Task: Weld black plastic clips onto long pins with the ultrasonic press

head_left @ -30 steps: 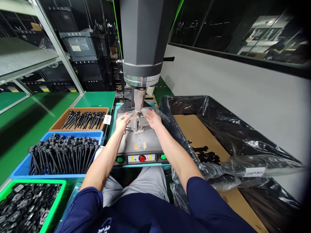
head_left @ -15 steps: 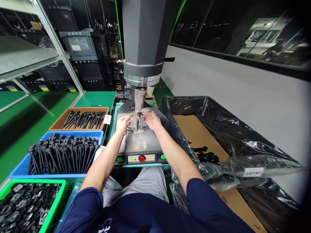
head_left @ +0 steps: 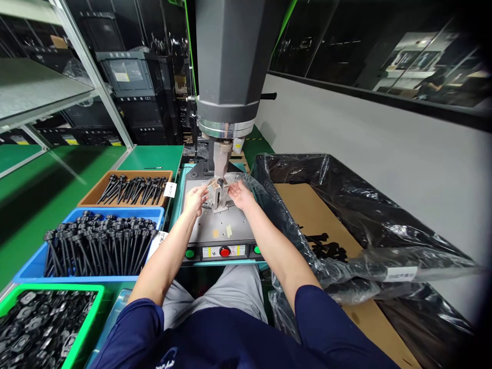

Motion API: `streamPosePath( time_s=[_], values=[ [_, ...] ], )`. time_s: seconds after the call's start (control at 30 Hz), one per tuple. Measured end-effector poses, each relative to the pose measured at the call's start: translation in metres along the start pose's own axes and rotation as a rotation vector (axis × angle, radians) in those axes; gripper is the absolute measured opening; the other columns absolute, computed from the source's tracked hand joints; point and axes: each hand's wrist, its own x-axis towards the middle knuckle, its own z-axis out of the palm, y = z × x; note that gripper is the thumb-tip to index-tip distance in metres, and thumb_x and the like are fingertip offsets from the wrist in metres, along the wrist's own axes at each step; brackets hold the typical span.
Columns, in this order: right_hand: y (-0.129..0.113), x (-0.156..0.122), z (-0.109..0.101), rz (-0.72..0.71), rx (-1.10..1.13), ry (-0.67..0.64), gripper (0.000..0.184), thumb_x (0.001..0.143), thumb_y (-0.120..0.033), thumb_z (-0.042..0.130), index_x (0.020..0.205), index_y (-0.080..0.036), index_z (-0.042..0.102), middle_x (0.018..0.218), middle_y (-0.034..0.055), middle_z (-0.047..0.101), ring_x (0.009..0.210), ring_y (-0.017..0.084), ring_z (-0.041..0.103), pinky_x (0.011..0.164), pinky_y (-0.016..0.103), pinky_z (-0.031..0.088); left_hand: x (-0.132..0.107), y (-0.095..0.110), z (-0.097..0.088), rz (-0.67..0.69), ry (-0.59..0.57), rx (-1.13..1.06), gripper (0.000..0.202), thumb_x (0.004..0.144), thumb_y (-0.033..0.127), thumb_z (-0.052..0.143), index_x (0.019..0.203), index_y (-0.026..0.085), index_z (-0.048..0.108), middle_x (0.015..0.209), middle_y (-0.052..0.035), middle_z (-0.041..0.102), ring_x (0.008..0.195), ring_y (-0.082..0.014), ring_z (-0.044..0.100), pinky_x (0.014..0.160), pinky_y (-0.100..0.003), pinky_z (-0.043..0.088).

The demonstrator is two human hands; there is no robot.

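A small metal fixture (head_left: 218, 197) stands on the grey press plate (head_left: 221, 225), right under the machine's horn (head_left: 221, 156). A small dark part (head_left: 220, 181) sits on top of the fixture. My left hand (head_left: 196, 199) is at the fixture's left side, fingers curled and pinched toward it. My right hand (head_left: 240, 195) is at the right side, fingertips touching near the part. What either hand holds is too small to make out.
To the left sit a brown tray (head_left: 100, 190) and a blue bin (head_left: 34, 266) of black bolts, and a green bin (head_left: 86, 328) of flat black pieces. A carton (head_left: 307, 205) lined with black plastic stands at the right. Green and red buttons (head_left: 225, 251) line the machine's front.
Both hands have closed in a little on the fixture; the right hand's fingers moved from lying flat beside it to touching near the part on top.
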Motion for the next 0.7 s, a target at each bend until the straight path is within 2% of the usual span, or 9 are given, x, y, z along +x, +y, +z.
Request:
streamPosePath(
  time_s=[0.33,0.7],
  values=[
    [0.002,0.005,-0.007,0.064,0.044,-0.003,0.024,0.095,-0.038,0.053,0.088,-0.017,0.061,0.078,0.0047,0.068,0.074,0.014,0.068,0.064,0.023,0.058,0.0,-0.004,0.001,-0.035,-0.001,-0.017,0.028,0.062,0.027,0.082,0.071,0.015,0.059,0.079,-0.0037,0.066,0.071,-0.0117,0.064,0.059,-0.021,0.049],
    [0.0,-0.011,-0.006,0.085,0.104,-0.018,0.031,0.093,-0.044,0.055,0.087,-0.014,0.059,0.077,0.0053,0.067,0.072,0.015,0.068,0.062,0.024,0.06,-0.005,-0.005,-0.002,-0.094,0.026,0.019,0.023,0.071,0.031,0.076,0.081,0.015,0.063,0.091,-0.0089,0.068,0.073,-0.0143,0.066,0.056,-0.021,0.05]
  ],
)
